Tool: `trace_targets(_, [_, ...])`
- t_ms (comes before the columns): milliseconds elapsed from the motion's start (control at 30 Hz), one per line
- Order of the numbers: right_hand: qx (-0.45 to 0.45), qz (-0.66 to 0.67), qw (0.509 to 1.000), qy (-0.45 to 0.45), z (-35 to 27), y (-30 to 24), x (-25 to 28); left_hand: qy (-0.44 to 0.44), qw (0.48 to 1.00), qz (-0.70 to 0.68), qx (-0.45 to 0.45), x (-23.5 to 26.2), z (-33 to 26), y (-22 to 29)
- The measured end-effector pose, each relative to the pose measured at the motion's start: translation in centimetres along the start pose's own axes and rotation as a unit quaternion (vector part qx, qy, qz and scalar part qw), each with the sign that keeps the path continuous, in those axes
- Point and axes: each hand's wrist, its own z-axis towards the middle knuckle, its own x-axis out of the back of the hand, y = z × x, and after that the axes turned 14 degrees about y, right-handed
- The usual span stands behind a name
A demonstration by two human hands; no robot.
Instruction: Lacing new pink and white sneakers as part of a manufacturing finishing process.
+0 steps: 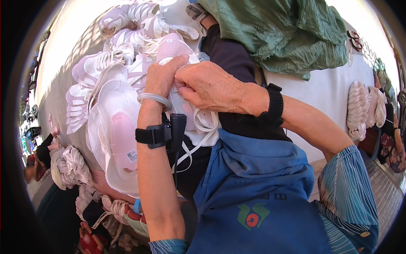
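A pale pink and white shoe upper (171,44) lies across my lap, its toe end pointing away from me. My left hand (165,75) grips it from the left side, thumb on top. Over its right side, my right hand (207,86) is closed in a pinch, fingertips close to the left thumb. What the right fingertips hold is hidden behind the fingers. A loose white shoelace (205,122) loops out below the right hand and trails down over my dark trousers.
Several white and lilac shoe uppers (97,67) are piled on the left, beside nested white uppers with pink insides (122,131). Green sheeting (279,34) spreads at the far right, with scissors (355,41) beyond it. Bundled laces (69,167) lie lower left, near other people.
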Motion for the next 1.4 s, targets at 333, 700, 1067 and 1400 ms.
trace_targets(333, [-0.042, -0.027, 0.998, 0.041, -0.1, 0.5, 0.9, -0.007, 0.978, -0.201, 0.049, 0.3, -1.4, -0.3])
trace_targets(700, [-0.028, -0.036, 0.998, 0.048, -0.4, 0.4, 0.4, -0.007, 0.991, -0.129, 0.039, 0.3, -0.6, -1.0])
trace_targets(1067, [0.006, -0.041, 0.998, 0.044, -0.2, 0.4, 0.7, 0.124, 0.989, -0.022, -0.077, -0.8, -0.5, -1.4])
trace_targets(1400, [0.008, 0.006, 0.998, 0.057, 0.0, 0.7, 0.7, 0.126, 0.985, -0.014, -0.119, -0.9, 0.0, -1.8])
